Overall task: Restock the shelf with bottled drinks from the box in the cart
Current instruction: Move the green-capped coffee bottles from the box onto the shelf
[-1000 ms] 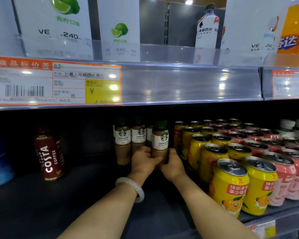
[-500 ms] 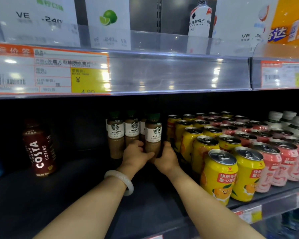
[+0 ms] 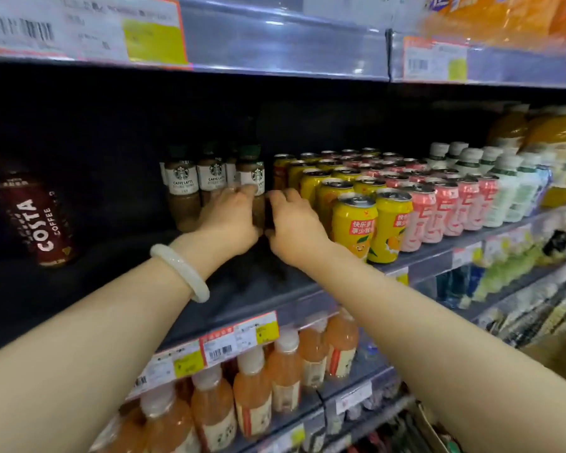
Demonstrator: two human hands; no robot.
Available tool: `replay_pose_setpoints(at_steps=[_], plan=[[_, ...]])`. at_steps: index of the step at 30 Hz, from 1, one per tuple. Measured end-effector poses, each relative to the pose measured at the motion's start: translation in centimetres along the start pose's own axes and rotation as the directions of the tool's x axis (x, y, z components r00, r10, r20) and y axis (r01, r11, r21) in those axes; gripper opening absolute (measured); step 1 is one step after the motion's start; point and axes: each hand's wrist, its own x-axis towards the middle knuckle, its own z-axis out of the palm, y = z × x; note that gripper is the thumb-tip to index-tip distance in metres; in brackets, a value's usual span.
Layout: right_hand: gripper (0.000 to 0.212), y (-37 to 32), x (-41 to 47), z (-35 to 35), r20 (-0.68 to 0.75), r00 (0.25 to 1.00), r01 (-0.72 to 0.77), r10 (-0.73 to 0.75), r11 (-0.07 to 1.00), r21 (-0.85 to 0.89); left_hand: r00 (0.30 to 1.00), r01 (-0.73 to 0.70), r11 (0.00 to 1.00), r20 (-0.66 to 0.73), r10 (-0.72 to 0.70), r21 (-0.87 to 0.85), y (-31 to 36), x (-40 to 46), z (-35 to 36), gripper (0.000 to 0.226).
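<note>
Now sitting lower in view, showing peach bottles (image 3: 285,371) on the rack beneath. Left hand (image 3: 231,220) and right hand (image 3: 296,223) cupping front latte bottle (image 3: 254,188) from both sides, fingers curled round it, upright on shelf (image 3: 242,289) beside yellow cans (image 3: 353,223).

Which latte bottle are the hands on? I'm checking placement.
The rightmost latte bottle, next to the yellow cans: left hand and right hand flank it; the others stand untouched.

Latte bottles (image 3: 209,183) are standing mid-shelf (image 3: 249,289) between a lone Costa bottle (image 3: 35,220) well to their left and rows of cans (image 3: 366,204) immediately right, with more bottles (image 3: 504,191) lining up beyond the cans.
</note>
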Motion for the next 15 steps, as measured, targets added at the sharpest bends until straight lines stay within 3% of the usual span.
replay_pose_setpoints(at_steps=[5,10,13,15], plan=[[0.055,2.1,-3.2,-3.6,-0.072,0.996,0.053,-0.055,0.998,-0.032,0.984,-0.16,0.985,-0.089,0.154,-0.063,3.3,-3.1,-0.8,0.062],[0.045,7.1,-7.5,-5.8,-0.207,0.975,0.085,-0.077,0.996,0.029,0.905,-0.406,0.911,-0.171,0.389,-0.078,7.5,-6.0,0.9,0.049],[0.037,11.3,-10.4,-6.2,-0.281,0.96,0.045,-0.022,0.996,0.076,0.837,-0.54,0.837,-0.152,0.525,-0.087,11.1,-7.6,3.3,0.045],[0.035,14.6,-12.4,-6.2,-0.252,0.967,-0.003,0.027,0.996,0.094,0.814,-0.581,0.805,-0.1,0.573,-0.116,14.1,-8.3,5.6,0.049]])
